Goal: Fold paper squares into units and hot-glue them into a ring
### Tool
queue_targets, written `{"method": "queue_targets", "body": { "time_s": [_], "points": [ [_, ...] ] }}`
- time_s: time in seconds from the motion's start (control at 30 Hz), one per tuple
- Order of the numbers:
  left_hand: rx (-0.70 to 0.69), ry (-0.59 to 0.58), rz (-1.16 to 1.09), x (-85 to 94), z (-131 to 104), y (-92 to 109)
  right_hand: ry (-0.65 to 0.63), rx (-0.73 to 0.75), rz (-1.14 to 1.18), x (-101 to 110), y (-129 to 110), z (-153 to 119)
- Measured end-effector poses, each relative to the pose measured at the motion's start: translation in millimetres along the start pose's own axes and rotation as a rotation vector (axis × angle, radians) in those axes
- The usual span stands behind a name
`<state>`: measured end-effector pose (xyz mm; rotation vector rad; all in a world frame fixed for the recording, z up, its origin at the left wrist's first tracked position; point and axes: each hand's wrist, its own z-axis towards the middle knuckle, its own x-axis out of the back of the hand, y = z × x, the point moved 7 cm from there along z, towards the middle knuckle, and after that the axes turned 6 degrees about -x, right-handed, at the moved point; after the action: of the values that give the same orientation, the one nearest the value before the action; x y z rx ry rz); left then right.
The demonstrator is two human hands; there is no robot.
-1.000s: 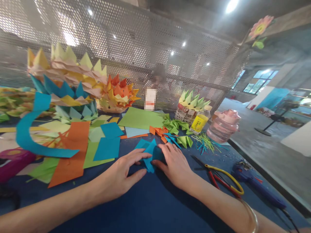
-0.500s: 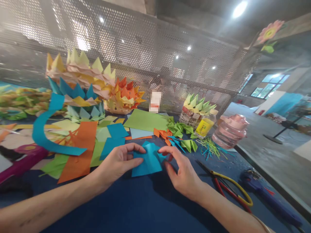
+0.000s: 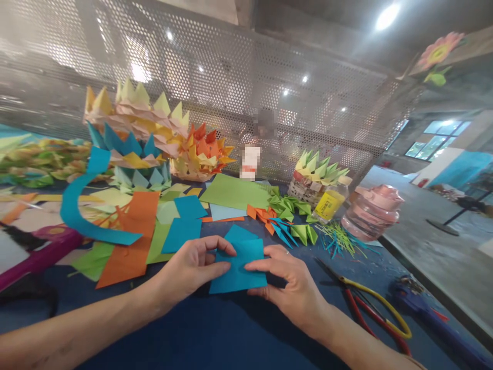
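Left hand (image 3: 192, 267) and right hand (image 3: 290, 280) fingers pinch blue paper (image 3: 244, 253) inside the desk's (image 3: 215, 339) right edge; uneven pulling could crease it.

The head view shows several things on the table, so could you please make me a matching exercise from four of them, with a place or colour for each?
1. Nearest blue sheet
2. Scissors
3. Small bottle
4. Jug

A. Pink
B. Between the left hand and the right hand
C. Wears a yellow label
D. Beside the dark blue glue gun

Pairs: 1-B, 2-D, 3-C, 4-A
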<state>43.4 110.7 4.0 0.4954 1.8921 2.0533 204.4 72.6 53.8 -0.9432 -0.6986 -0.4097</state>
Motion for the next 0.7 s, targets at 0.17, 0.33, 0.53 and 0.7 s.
{"method": "queue_targets", "body": {
  "time_s": [0.17, 0.33, 0.53, 0.7],
  "points": [
    [-0.02, -0.037, 0.096, -4.4, -5.4, 1.1, 0.046, -0.07, 0.094, 4.1, 0.7, 0.8],
    [-0.123, -0.111, 0.036, -15.4, -15.3, 11.6, 0.081, -0.293, 0.161, 5.4, 12.6, -2.5],
    [-0.129, -0.054, 0.123, -15.1, -13.2, 5.2, 0.069, -0.402, 0.229, 0.8, 18.3, -5.7],
    [-0.025, -0.048, 0.074, -14.1, -9.2, -7.3, 0.06, -0.427, 0.279, -4.5, 20.2, -7.1]
  ]
}}
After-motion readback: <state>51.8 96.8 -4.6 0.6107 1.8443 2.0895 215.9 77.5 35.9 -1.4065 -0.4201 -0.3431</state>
